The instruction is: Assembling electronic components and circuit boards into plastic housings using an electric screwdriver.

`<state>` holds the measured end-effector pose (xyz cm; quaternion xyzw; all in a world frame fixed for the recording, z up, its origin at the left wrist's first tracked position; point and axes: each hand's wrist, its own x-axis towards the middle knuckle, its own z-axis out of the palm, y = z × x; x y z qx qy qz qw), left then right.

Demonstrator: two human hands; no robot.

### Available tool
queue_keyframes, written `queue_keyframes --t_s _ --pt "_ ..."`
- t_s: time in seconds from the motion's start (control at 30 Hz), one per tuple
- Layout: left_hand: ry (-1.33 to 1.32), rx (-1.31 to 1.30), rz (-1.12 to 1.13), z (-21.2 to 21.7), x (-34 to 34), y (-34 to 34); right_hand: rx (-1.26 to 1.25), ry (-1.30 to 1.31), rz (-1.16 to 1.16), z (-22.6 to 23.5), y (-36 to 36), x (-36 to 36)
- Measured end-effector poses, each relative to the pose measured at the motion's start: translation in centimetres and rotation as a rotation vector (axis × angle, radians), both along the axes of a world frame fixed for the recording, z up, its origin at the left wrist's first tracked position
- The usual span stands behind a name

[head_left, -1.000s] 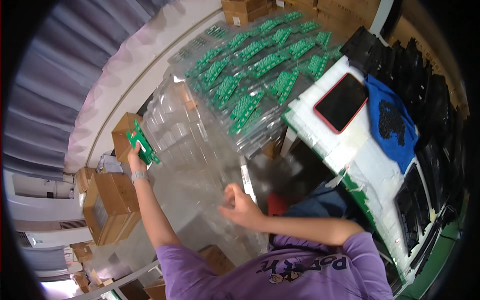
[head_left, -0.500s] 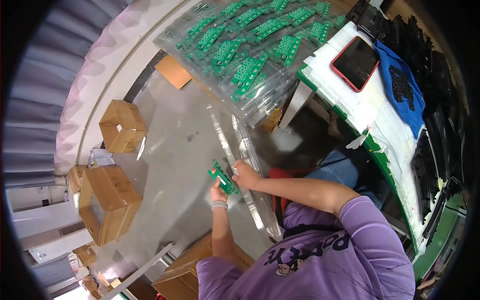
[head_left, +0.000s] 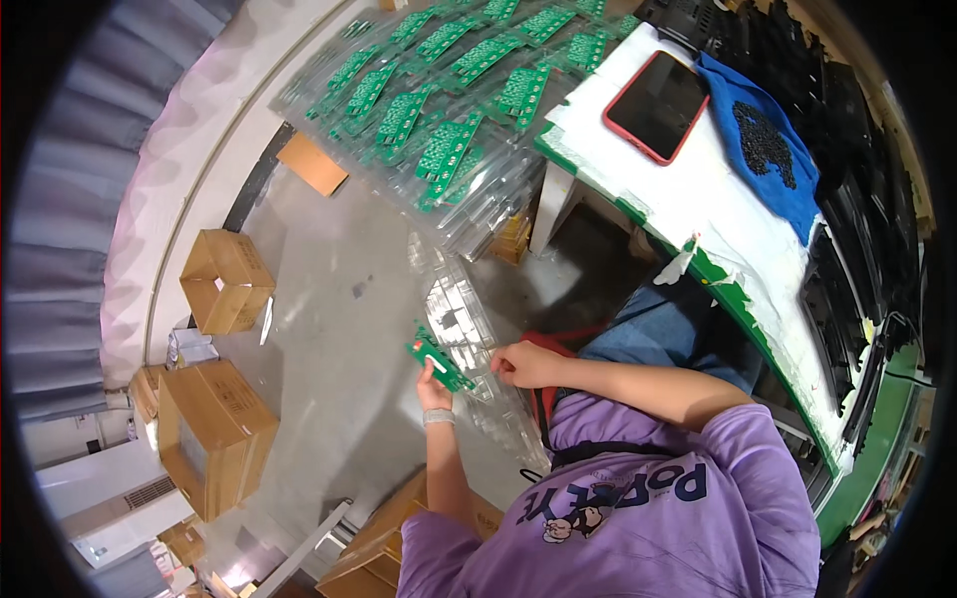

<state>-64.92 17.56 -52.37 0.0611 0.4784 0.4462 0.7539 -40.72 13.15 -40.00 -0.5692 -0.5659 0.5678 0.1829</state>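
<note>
A green circuit board point(head_left: 439, 363) with a white label strip is pinched between the thumb and fingers of my left hand point(head_left: 435, 387). Between my two hands a clear plastic tray point(head_left: 461, 317) slants down, its moulded face catching the light. Fingers curled, my right hand point(head_left: 526, 365) is at the tray's right edge, close to my lap. Whether it grips that edge or something small cannot be made out.
Stacked clear trays with several green boards point(head_left: 442, 145) stand ahead. On the right, a white-covered table point(head_left: 608, 130) carries a red-edged phone point(head_left: 656, 108), a blue cloth point(head_left: 743, 120) with small black pieces, and black plastic parts point(head_left: 867, 189). Cardboard boxes point(head_left: 224, 419) stand at left.
My right hand has moved right, away from the board. The tray has turned from nearly edge-on to showing its face. My left hand still holds the board; the whole view has shifted slightly.
</note>
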Motion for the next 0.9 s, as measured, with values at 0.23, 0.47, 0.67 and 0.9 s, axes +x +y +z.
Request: queue_keyframes --t_s 0.23,0.47,0.67,0.9 --pt "-0.041 0.318 -0.104 17.5 6.7 2.3 0.37 0.183 -0.239 13.8 -2.6 5.7" --pt "-0.374 0.743 -0.587 30.5 21.5 0.7 0.627 0.288 -0.67 23.4 -8.2 12.5" --pt "-0.44 0.811 -1.056 36.4 32.9 -5.3 0.724 0.286 -0.939 25.8 -16.8 16.6" --pt "-0.459 0.739 -1.372 39.1 40.9 -11.5 0.88 0.599 -1.254 25.3 -23.0 19.5"
